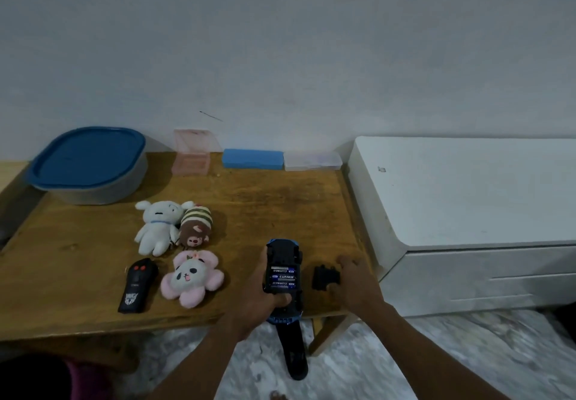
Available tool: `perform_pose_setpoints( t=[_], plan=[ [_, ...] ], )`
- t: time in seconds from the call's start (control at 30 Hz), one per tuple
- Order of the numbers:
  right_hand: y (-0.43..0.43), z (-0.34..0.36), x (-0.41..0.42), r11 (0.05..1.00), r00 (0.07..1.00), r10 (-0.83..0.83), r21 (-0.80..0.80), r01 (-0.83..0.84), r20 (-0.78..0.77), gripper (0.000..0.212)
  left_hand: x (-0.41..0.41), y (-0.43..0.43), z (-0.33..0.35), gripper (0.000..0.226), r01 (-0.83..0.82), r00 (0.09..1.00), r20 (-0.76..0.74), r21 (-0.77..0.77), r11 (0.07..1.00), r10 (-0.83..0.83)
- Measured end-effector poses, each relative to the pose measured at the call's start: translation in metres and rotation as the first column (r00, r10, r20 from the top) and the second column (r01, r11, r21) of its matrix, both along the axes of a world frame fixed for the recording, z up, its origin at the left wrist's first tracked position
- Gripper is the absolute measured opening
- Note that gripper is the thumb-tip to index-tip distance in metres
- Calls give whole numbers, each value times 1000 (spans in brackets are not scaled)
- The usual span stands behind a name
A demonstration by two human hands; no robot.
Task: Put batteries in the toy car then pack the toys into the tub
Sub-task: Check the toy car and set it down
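White cabinet (467, 206) sits right of the desk (280, 194). Tub (90, 165), blue lid on, is at the desk's back-left. Boxes (252, 159) line the back edge. White plush (159, 225) touches brown plush (196, 228), with pink plush (190, 278) in front and remote (138, 284) just left of it. Car (285, 253) is belly up over the front edge, left hand (258, 293) clamped round it. Right hand (355, 281) is at the black cover (322, 278) on the desk, fingers bent; grip or mere touch, can't tell. Batteries (283, 278) sit in the car's open bay.
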State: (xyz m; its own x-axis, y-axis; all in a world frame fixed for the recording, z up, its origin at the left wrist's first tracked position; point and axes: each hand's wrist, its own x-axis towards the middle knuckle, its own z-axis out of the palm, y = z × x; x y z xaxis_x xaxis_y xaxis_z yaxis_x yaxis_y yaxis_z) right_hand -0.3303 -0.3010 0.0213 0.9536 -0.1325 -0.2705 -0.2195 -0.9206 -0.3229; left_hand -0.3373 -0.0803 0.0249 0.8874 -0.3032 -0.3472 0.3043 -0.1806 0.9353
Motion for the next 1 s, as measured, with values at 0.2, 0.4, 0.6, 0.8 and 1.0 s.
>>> perform_pose_setpoints(
  t=[0.2,0.4,0.6,0.8,1.0],
  plan=[
    [-4,-15,9,997,998,61,-42,-62,-26,33,8,-13,-2,96,-29,1000,5,23,999,29],
    [-11,-19,12,997,996,65,37,-67,56,31,11,-20,-7,99,-47,999,17,50,998,47],
    [-13,-23,10,968,992,-94,241,70,90,12,15,-22,-2,102,-41,999,-11,73,996,42],
    [-19,-24,19,784,948,-309,545,297,-72,17,13,-21,-6,106,-47,999,-15,81,996,48],
    [-27,11,24,596,904,-405,711,374,-137,8,13,-18,2,102,-31,1000,9,82,996,30]
  ],
)
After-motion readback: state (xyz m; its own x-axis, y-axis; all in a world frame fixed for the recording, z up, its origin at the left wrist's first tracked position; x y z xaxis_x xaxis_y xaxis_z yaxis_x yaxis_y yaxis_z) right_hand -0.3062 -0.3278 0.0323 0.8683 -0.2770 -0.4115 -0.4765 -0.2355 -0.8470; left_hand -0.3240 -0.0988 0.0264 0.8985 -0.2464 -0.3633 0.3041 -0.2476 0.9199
